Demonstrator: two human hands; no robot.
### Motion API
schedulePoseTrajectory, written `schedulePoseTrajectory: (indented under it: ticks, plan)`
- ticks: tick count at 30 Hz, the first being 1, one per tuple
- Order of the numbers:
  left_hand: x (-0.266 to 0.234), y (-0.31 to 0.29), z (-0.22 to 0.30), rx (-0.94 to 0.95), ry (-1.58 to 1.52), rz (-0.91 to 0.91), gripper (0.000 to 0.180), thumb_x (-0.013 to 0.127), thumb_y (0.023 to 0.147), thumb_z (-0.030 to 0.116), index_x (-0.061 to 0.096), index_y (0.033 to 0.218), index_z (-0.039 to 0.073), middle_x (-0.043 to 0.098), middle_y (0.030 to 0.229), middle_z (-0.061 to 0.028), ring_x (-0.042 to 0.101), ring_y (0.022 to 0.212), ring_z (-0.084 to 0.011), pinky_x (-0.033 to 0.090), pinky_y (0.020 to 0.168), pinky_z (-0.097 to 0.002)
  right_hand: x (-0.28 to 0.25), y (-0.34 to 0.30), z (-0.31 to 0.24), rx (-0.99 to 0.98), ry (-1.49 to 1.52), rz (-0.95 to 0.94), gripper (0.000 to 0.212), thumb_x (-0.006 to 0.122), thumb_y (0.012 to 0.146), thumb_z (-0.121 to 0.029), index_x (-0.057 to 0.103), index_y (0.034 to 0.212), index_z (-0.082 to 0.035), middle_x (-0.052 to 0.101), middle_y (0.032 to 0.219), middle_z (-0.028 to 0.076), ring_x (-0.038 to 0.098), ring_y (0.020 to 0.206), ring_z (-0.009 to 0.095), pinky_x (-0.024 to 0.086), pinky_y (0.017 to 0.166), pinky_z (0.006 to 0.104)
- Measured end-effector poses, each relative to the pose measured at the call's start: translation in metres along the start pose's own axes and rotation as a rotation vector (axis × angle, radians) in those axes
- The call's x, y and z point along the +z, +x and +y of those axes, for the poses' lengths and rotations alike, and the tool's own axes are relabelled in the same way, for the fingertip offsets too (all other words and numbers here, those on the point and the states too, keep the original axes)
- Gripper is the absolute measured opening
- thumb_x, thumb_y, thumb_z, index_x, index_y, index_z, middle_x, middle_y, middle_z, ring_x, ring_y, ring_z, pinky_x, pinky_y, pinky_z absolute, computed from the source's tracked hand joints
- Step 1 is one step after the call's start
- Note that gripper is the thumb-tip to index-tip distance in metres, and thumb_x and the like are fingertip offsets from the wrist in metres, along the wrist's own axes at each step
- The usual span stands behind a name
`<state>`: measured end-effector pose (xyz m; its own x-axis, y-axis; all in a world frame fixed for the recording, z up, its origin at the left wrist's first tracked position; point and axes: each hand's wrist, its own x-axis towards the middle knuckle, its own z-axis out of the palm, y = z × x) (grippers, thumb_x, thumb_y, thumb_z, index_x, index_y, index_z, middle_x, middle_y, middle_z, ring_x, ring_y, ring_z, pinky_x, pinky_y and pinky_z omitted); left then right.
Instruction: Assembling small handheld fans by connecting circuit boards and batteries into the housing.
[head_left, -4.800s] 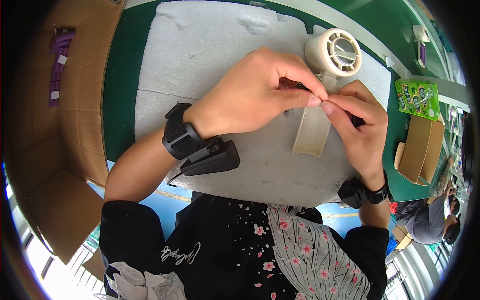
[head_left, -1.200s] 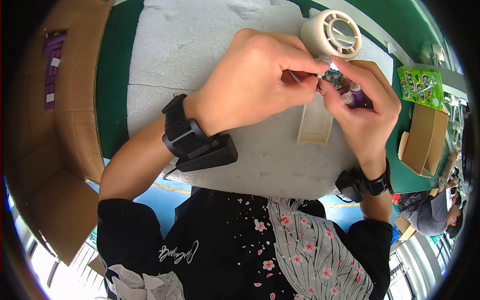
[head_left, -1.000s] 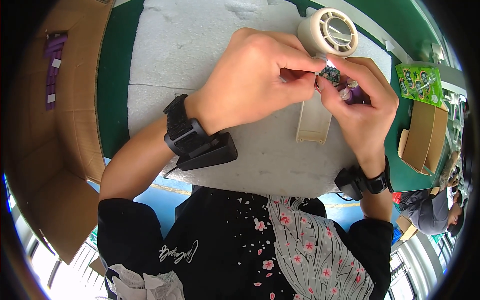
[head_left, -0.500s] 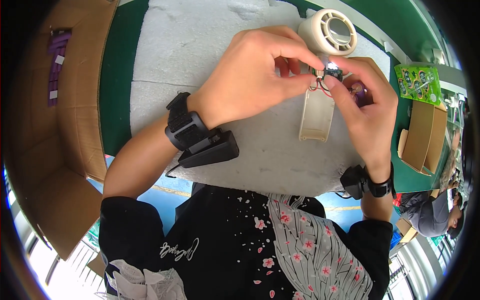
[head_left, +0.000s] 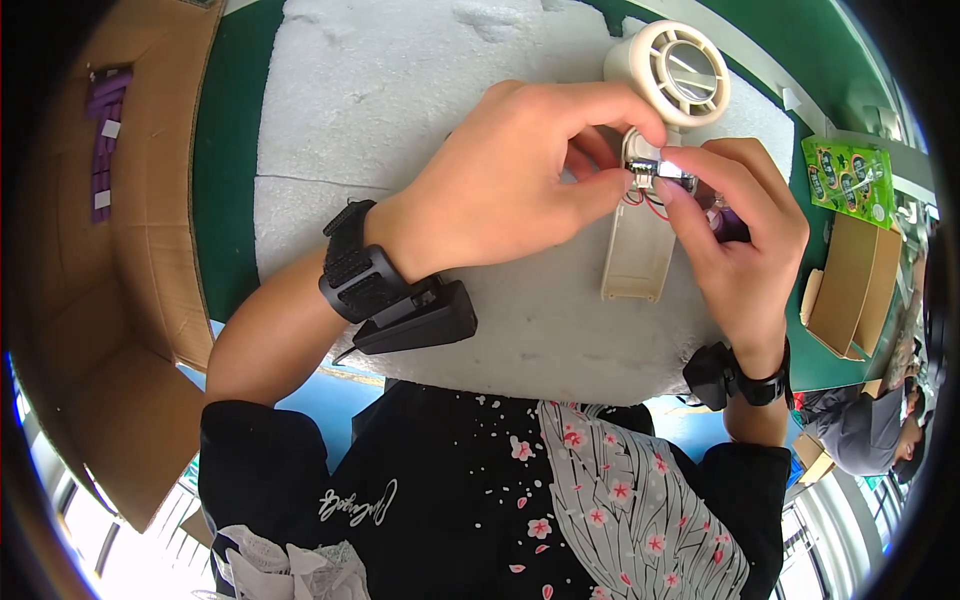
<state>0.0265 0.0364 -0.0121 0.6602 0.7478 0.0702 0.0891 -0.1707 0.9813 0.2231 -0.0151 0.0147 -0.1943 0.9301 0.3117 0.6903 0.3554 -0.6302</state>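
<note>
A small circuit board (head_left: 676,176), with a shiny lit patch and thin red and black wires, is between my two hands. My right hand (head_left: 745,225) pinches it with thumb and index finger, and a purple cylindrical battery (head_left: 732,226) sits under its curled fingers. At the board's left end are the thumb and index fingertips of my left hand (head_left: 530,170), closed around its edge where the wires join. Just below lies the open cream handle shell (head_left: 636,258) of a handheld fan. Its round, grilled fan head (head_left: 688,76) points up beyond my fingers.
White foam sheet (head_left: 370,120) covers the green table (head_left: 232,150). A large cardboard box (head_left: 160,200) on the left holds several purple cylinders (head_left: 107,140). On the right are a green packet (head_left: 848,180) and a small open carton (head_left: 850,285). Another person (head_left: 865,430) sits far right.
The board and both hands have shifted slightly down in view. The fan's handle shell and head also appear a little lower and to the right.
</note>
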Motion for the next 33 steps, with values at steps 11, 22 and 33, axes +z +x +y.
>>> schedulePoseTrajectory:
  ticks: [11,22,33]
  plan:
    - [-0.002,-0.002,0.001,-0.007,0.022,-0.005,0.03,0.06,0.086,-0.003,0.06,0.115,0.002,0.065,0.101,-0.0052,0.064,0.086,-0.0117,0.052,0.079,-0.0273,0.003,-0.001,0.0,-0.091,-0.044,0.052,0.025,0.076,0.072,0.001,0.071,0.096,-0.005,0.063,0.087,0.004,0.053,0.058,0.008,0.041,0.048,0.0207]
    - [0.0,0.0,0.0,-0.005,-0.016,0.009,0.03,0.058,0.087,-0.003,0.06,0.116,0.002,0.065,0.099,-0.006,0.064,0.085,-0.0113,0.052,0.077,-0.0267,0.002,-0.005,-0.01,0.073,-0.118,-0.009,0.027,0.074,0.076,0.0,0.069,0.102,-0.002,0.061,0.091,0.005,0.051,0.063,0.008,0.042,0.056,0.0209]
    - [0.001,0.002,-0.001,0.167,0.22,0.043,0.031,0.055,0.081,-0.008,0.069,0.105,0.006,0.067,0.096,-0.0078,0.065,0.081,-0.0171,0.051,0.07,-0.027,0.004,-0.003,-0.01,0.26,-0.036,-0.009,0.023,0.074,0.077,-0.005,0.062,0.097,-0.003,0.062,0.082,0.004,0.053,0.056,0.008,0.043,0.051,0.0226]
